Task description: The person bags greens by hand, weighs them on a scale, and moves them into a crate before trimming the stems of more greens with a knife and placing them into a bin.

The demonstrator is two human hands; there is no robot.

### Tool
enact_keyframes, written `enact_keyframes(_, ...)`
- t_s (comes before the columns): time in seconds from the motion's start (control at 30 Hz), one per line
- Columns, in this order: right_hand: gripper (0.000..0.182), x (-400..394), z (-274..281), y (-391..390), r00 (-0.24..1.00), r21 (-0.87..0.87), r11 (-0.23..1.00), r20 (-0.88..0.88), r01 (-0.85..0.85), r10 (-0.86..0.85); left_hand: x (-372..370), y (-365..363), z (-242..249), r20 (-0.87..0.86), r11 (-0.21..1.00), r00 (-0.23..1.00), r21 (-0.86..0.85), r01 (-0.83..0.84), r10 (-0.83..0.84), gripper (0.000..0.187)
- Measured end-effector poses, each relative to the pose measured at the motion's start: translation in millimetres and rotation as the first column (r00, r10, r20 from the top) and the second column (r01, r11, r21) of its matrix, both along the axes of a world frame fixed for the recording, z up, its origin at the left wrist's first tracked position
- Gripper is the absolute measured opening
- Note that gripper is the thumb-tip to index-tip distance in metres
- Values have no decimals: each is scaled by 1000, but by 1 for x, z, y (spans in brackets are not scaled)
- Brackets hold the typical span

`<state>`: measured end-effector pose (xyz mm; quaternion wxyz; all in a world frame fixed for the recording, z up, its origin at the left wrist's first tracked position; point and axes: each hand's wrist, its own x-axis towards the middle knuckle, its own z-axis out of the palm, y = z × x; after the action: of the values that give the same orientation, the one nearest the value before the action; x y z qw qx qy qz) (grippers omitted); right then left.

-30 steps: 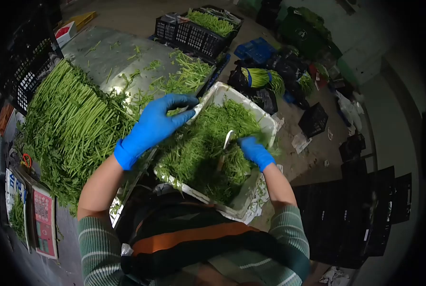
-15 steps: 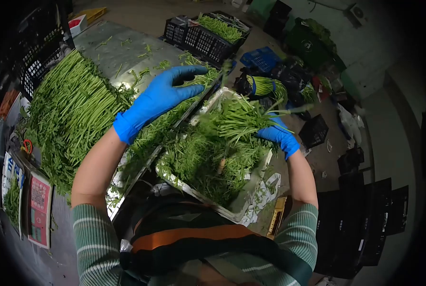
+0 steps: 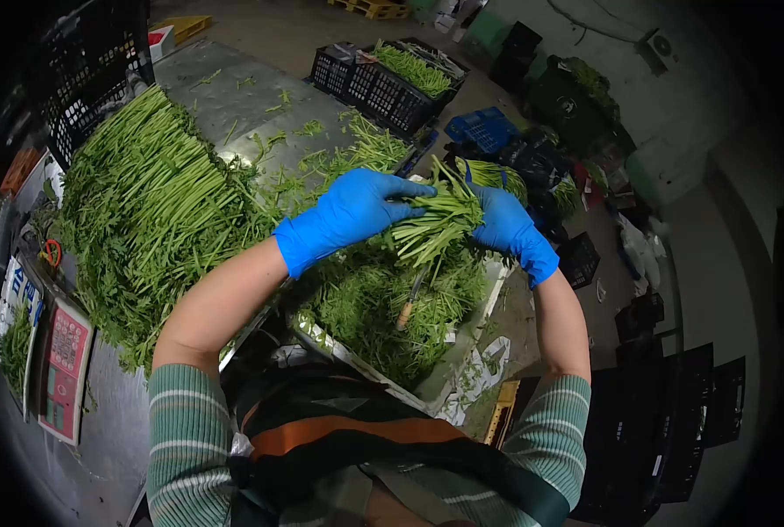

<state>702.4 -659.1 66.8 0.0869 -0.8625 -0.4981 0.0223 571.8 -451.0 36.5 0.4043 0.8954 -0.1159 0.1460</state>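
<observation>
A bunch of leafy green stems (image 3: pixel 438 218) is held above a white foam box (image 3: pixel 484 321), its pale cut ends towards my left. My blue-gloved right hand (image 3: pixel 504 224) grips the bunch from the right side, with most of its fingers hidden behind the stems. From the left, my blue-gloved left hand (image 3: pixel 361 209) reaches in, its fingers closed on the stem ends. Loose feathery greens (image 3: pixel 348 303) fill the box below. A knife with a wooden handle (image 3: pixel 405 314) lies on top of them.
A large stack of leafy stems (image 3: pixel 159 184) covers the metal table (image 3: pixel 225 97) at left, near a scale (image 3: pixel 64 373). Black crates of stems (image 3: pixel 392 88) stand beyond. A blue crate (image 3: pixel 480 129) and black bags (image 3: pixel 537 162) lie on the floor at right.
My left hand has moved right and down from over the table and now closes on the bunch. My right hand has lifted the bunch slightly and turned it.
</observation>
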Motion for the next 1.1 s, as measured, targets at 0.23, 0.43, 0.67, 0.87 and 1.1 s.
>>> enact_keyframes(0.23, 50, 26, -6, -34, 977, 118, 981, -170, 152, -131, 2, 57, -8, -147, 893, 979, -406, -192, 144, 45)
enact_keyframes(0.43, 46, 3, 13, 0, 940, 156, 987, -340, 35, 20, 11, -3, 0, 18, 955, 990, -262, 139, -140, 72)
enact_keyframes(0.67, 54, 3, 17, -11, 964, 239, 968, -230, -77, 134, -10, -2, -7, 92, 997, 993, -31, -65, 68, 34)
enact_keyframes(0.87, 49, 9, 28, -33, 996, 139, 986, -34, 87, -84, 4, 37, -19, 29, 893, 998, -448, -34, 52, 52)
enact_keyframes(1.1, 51, 11, 26, -1, 945, 242, 969, -324, 38, 44, -3, -15, 2, -176, 901, 983, -417, -119, 48, 39)
